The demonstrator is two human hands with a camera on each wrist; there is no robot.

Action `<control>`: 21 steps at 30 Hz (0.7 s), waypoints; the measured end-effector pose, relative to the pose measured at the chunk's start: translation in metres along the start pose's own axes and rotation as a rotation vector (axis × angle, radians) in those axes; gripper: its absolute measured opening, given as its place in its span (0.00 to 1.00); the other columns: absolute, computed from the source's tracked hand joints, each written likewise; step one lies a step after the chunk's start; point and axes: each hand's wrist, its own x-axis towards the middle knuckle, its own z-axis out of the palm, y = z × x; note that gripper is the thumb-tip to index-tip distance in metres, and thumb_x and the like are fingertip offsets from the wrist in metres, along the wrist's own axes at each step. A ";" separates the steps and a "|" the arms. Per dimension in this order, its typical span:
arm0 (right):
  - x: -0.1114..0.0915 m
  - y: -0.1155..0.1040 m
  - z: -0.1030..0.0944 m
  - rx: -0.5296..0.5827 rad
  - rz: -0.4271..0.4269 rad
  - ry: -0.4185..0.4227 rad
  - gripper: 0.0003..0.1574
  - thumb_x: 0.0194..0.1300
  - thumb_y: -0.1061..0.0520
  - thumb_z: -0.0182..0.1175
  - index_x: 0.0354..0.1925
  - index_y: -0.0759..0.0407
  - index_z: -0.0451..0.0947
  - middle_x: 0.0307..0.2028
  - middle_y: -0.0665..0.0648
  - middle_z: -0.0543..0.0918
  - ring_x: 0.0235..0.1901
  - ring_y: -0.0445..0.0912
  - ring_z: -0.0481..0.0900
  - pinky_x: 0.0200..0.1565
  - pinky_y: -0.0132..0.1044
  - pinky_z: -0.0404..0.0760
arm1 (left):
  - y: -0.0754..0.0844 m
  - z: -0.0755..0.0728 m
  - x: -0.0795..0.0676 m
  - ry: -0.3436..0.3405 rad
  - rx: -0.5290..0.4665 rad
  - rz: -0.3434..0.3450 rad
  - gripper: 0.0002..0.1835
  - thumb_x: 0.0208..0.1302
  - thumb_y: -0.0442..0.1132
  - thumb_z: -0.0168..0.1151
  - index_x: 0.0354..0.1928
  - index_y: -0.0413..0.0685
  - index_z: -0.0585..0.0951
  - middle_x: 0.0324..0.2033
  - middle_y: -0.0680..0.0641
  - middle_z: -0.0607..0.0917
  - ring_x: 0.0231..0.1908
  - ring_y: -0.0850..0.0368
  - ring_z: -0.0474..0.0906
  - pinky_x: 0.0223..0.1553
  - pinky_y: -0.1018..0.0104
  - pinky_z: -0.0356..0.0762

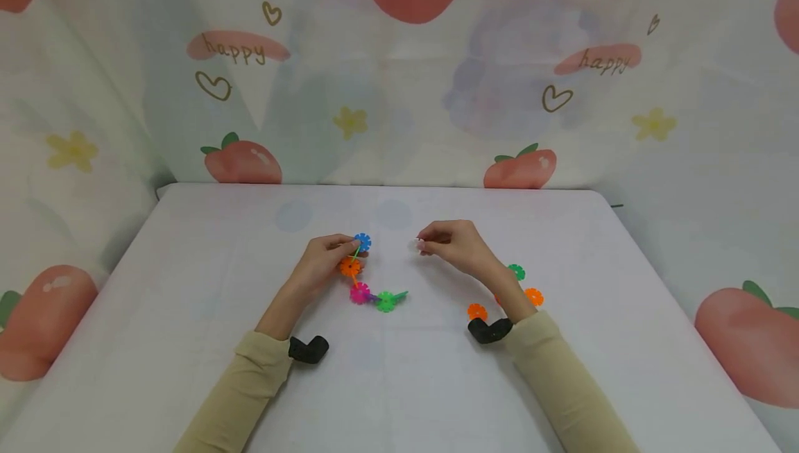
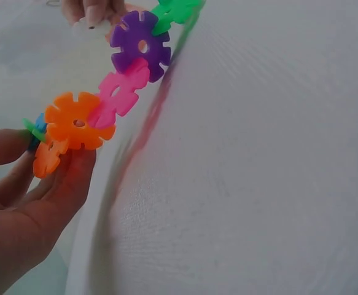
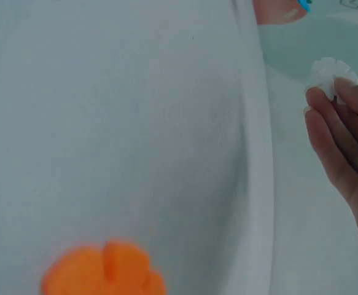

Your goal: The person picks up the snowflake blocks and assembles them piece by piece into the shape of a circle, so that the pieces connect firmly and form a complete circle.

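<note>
Currently, through my remote feed, I see the left hand (image 1: pixel 324 259) pinching one end of a curved chain of notched flower discs (image 1: pixel 360 293), beside its blue disc (image 1: pixel 363 242); I can't tell whether the other end touches the white table (image 1: pixel 399 390). Across a gap, the right hand (image 1: pixel 460 246) pinches a white disc (image 1: pixel 415 245) between thumb and fingertips. Near the right forearm I spot a green disc (image 1: pixel 516 271) and some orange discs (image 1: pixel 477 311).
</note>
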 end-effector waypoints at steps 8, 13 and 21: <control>0.016 -0.020 0.024 -0.007 -0.119 0.041 0.03 0.63 0.62 0.72 0.37 0.58 0.90 0.36 0.55 0.91 0.36 0.46 0.89 0.46 0.40 0.88 | 0.000 0.001 0.001 0.043 0.093 -0.007 0.18 0.78 0.46 0.57 0.57 0.40 0.83 0.49 0.41 0.90 0.53 0.50 0.78 0.51 0.73 0.78; 0.024 -0.025 0.034 -0.017 -0.169 0.068 0.04 0.63 0.61 0.73 0.38 0.59 0.90 0.36 0.55 0.91 0.37 0.46 0.90 0.45 0.38 0.89 | -0.001 0.002 0.002 0.059 0.109 -0.016 0.18 0.77 0.46 0.58 0.56 0.41 0.84 0.50 0.42 0.89 0.50 0.51 0.76 0.48 0.73 0.77; 0.030 -0.027 0.043 0.007 -0.233 0.075 0.04 0.63 0.61 0.73 0.38 0.59 0.91 0.36 0.55 0.92 0.38 0.46 0.90 0.45 0.37 0.88 | -0.001 0.000 0.003 0.037 0.107 0.006 0.18 0.76 0.45 0.60 0.56 0.39 0.84 0.51 0.41 0.88 0.46 0.53 0.77 0.46 0.72 0.78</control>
